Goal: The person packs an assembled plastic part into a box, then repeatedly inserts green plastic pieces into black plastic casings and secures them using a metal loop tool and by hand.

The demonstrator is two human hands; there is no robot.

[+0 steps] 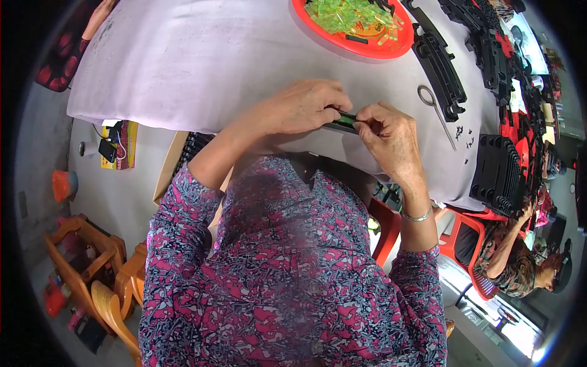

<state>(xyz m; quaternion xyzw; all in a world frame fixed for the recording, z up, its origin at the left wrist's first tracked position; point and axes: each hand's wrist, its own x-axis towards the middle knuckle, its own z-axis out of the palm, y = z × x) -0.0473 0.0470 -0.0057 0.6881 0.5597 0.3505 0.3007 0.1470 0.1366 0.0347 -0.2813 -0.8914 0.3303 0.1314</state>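
Between my two hands, near the table's front edge, is a small dark, narrow part with a green strip [348, 120] in it. My left hand [302, 107] pinches its left end between thumb and fingers. At the other end my right hand [389, 137] is closed on it, thumb and fingertips together. My fingers cover both ends, so I cannot tell its full shape. Up ahead lies a red plate [384, 55] heaped with translucent yellow-green pieces [348, 17] and a few black ones.
Right of my hands are a metal pin with a looped end [435, 105], tiny black bits [460, 132], long black plastic parts [440, 76] and a stack of black ribbed parts [498, 171]. Another person [520, 260] sits at the right. A sleeved arm [92, 27] shows far left.
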